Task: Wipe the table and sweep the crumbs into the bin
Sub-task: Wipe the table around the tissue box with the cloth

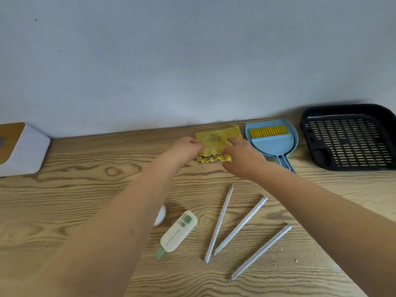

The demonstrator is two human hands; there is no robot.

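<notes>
Both hands on the cloth (216, 144), left hand (186, 149) pinching its edge, right hand (241, 156) pressing flat — best folded into a firm pad before wiping the table (85, 189).

A single head-worn view looks forward and down from above the near edge of the desk (85, 189), facing a plain grey wall (192, 61) that fills the upper half of the frame. It sits close: both forearms enter from the bottom corners and reach away toward the wall. The wide lens bends the desk's far edge (it bows upward at the middle). No second view is given, so nothing is shared.
</notes>
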